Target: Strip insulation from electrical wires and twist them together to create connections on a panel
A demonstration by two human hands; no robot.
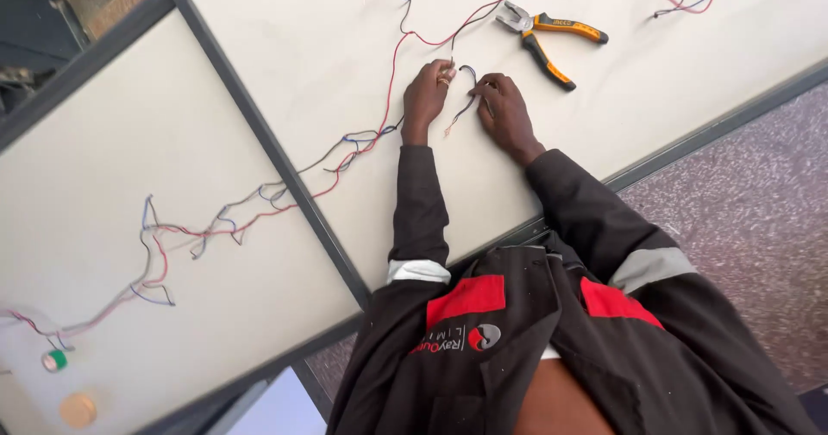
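Hands pinch wire ends mid-table, pliers just beyond.

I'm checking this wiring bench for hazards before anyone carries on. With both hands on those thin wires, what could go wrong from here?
1. The left hand and right hand pinch thin wire ends; a bare strand tip could prick a finger.
2. The long red and blue wire tangle trails across the table; a tug might drag it.
3. The pliers lie on loose wires and could shift.
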